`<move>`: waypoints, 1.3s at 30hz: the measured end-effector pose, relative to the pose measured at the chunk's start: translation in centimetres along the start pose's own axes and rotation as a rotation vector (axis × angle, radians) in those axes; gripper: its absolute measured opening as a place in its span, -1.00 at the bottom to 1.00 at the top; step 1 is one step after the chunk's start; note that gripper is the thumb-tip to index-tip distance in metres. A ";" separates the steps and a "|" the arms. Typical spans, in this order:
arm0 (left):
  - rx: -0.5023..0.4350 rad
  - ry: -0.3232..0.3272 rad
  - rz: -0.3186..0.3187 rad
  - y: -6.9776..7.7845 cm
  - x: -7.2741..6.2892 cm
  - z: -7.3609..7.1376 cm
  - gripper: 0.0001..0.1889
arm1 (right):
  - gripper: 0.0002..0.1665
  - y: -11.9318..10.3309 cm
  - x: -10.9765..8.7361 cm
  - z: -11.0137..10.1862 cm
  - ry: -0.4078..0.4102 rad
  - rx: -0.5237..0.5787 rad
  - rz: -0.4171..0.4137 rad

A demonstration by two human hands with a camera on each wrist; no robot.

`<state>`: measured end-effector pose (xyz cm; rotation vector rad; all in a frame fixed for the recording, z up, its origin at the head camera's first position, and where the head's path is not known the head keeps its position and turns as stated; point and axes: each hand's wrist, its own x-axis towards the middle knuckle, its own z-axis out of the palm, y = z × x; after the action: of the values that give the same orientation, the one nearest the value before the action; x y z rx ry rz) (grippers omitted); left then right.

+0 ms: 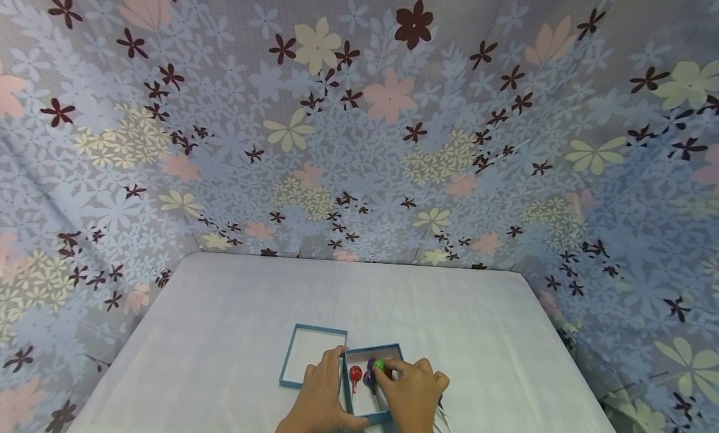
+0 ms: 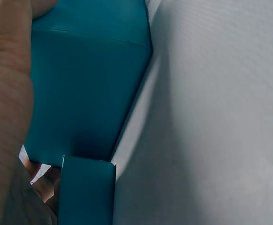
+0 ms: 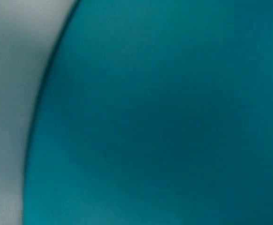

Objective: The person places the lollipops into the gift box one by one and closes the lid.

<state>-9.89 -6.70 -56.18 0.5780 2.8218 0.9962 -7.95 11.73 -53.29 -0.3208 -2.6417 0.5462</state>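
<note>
1. On the near part of the worktop (image 1: 236, 339), the blue box (image 1: 348, 392) is held along its left wall by the left hand (image 1: 326, 389), with fingers and thumb spread around it.
2. Inside, the green lollipop (image 1: 379, 364) appears to be pinched by thumb and finger of the right hand (image 1: 415, 386).
3. A red lollipop (image 1: 356, 373) and dark lollipops (image 1: 368, 379) are contained too; the arranging is judged partly done.
4. Outside, white sticks (image 1: 443, 416) are seen, so some lollipops are perhaps left; the shallow lid (image 1: 285, 358) is laid beside the box.

White-clothed table (image 1: 224, 333) — blue box (image 1: 373, 347), blue-rimmed lid (image 1: 288, 357), pale sticks (image 1: 442, 414)
</note>
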 end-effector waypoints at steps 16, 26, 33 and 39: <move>0.003 -0.013 -0.018 -0.1 -0.1 0.2 0.42 | -0.71 0.0 -0.1 0.1 -0.102 -0.037 0.024; 0.007 -0.001 -0.010 0.0 -0.2 0.1 0.42 | -0.72 -0.1 0.0 0.3 -0.106 -0.055 0.021; 0.015 0.024 0.014 -0.1 -0.2 0.1 0.43 | -0.73 -0.3 0.1 0.2 -0.093 -0.033 0.017; 0.023 0.045 0.028 -0.1 -0.2 0.2 0.43 | -0.75 -0.5 0.2 0.0 -0.100 -0.021 0.008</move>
<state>-9.71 -6.72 -56.35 0.6067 2.8759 0.9953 -8.17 11.34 -53.05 -0.3185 -2.7453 0.5510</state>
